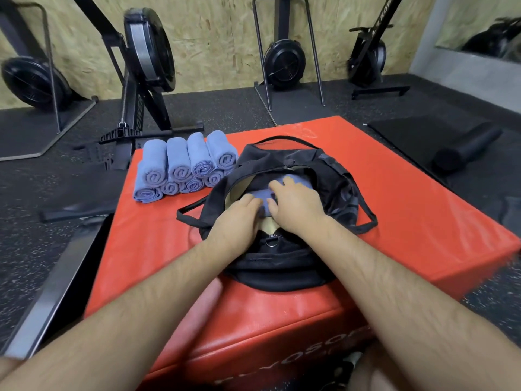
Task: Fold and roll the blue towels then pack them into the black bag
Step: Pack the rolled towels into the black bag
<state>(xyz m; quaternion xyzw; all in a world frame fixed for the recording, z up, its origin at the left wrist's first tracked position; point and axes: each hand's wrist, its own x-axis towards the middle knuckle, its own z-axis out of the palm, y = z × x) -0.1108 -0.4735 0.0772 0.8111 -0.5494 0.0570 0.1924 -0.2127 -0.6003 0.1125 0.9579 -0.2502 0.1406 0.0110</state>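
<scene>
A black bag (332, 182) lies unzipped on a red padded box (394, 193). Inside its opening sits a blue towel (265, 194). My left hand (239, 218) and my right hand (293, 204) both reach into the opening and press on that towel, fingers bent over it. Left of the bag, several rolled blue towels (183, 165) are stacked in two layers on the box, their spiral ends facing me. The lower part of the towel in the bag is hidden by my hands.
Black bag straps (366, 221) trail over the red box to the right and left. Rowing machines and fan units (149, 49) stand on the dark rubber floor behind. A black foam roller (465, 150) lies at the right. A metal rail (56, 280) runs along the left.
</scene>
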